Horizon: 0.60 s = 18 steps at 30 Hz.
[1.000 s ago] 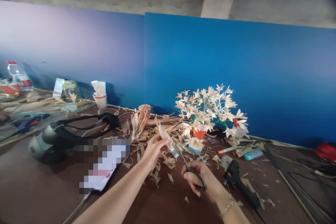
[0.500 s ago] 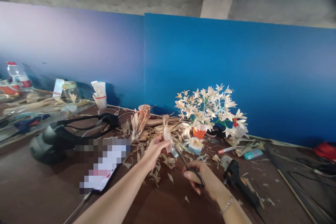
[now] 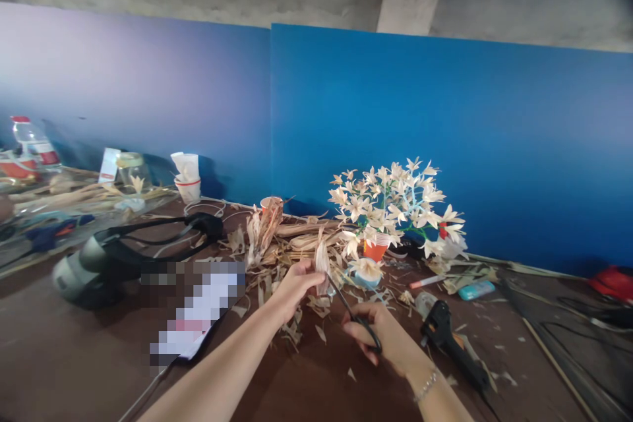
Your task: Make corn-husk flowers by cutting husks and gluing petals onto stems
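Observation:
My left hand (image 3: 295,289) is closed, pinching a pale strip of dried corn husk (image 3: 322,256) upright between thumb and fingers. My right hand (image 3: 386,335) is wrapped round the dark handles of a pair of scissors (image 3: 364,326). Their blades point up and left and reach the lower part of the husk, close to my left fingertips; I cannot tell whether they are open or shut. Behind my hands lies a heap of husk scraps (image 3: 291,241). Pale husk flowers (image 3: 390,201) on green and blue stems stand in an orange paper cup (image 3: 374,252).
A black glue gun (image 3: 452,346) lies right of my right hand, near a turquoise item (image 3: 476,290). At left are a phone (image 3: 202,320) on a cable and a black strapped headset (image 3: 93,270). A white cup (image 3: 188,188) stands by the blue partition (image 3: 445,105).
My left hand and the husk have shifted slightly right, toward the scissors. The husk stands a little more to the right against the blades. My right hand has barely moved.

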Tool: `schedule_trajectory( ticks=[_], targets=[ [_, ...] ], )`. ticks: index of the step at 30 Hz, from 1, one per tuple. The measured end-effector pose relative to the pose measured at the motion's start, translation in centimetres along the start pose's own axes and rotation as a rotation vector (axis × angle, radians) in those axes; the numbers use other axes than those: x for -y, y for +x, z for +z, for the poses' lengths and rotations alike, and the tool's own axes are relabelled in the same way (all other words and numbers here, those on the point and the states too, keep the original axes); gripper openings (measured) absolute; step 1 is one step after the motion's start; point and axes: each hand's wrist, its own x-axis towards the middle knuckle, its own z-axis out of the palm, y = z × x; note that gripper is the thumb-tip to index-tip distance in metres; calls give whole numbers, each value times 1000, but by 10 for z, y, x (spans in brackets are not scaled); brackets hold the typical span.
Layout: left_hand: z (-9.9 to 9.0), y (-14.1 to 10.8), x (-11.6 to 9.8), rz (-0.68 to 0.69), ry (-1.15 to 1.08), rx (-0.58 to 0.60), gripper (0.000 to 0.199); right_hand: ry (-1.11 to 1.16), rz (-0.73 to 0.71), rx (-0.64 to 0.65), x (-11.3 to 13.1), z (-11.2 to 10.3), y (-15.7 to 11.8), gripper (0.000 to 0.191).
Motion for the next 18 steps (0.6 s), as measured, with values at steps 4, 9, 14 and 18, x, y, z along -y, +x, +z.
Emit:
schedule_trajectory(
  ticks=[4, 9, 14, 18],
  targets=[
    [0, 0, -1, -24, 8, 14, 16, -7, 14, -16, -1, 0, 0, 20],
    [2, -3, -5, -72, 7, 53, 16, 36, 3, -32, -2, -1, 1, 22],
    [1, -4, -4, -89, 32, 89, 19, 104, -53, -50, -2, -1, 1, 25],
    [1, -3, -5, -97, -16, 66, 18, 119, -67, -27, -1, -2, 1, 28]
  ],
)
